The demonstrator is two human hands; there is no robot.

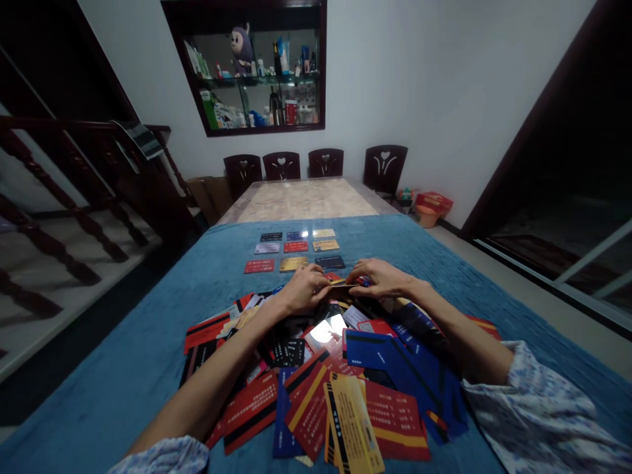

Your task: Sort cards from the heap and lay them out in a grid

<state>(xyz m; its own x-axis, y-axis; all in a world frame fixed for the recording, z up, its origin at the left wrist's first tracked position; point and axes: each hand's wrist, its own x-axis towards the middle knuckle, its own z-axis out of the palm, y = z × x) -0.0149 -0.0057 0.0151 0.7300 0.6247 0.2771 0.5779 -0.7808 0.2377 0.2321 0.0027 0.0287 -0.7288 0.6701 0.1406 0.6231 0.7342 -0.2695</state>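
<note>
**Two-ended pinch above a loose spread**

From my end, I see the left hand (308, 288) and the right hand (379, 278) grasping opposite ends of a card or small stack (340, 284). It shows nearly edge-on, so I cannot tell how many there are. To handle it well, I judge both pinches should be light and level, pressing evenly so nothing bends or slips out. I would stay high over the heap of cards (296, 401), since a low reach could drag some along. Beyond the hands, nine cards (295, 247) lie flat in three rows of three; a careless nudge could skew the nearest row. Everything rests on a blue cloth (148, 329) over the table (306, 201), with chairs (281, 158) past its far end.
</note>
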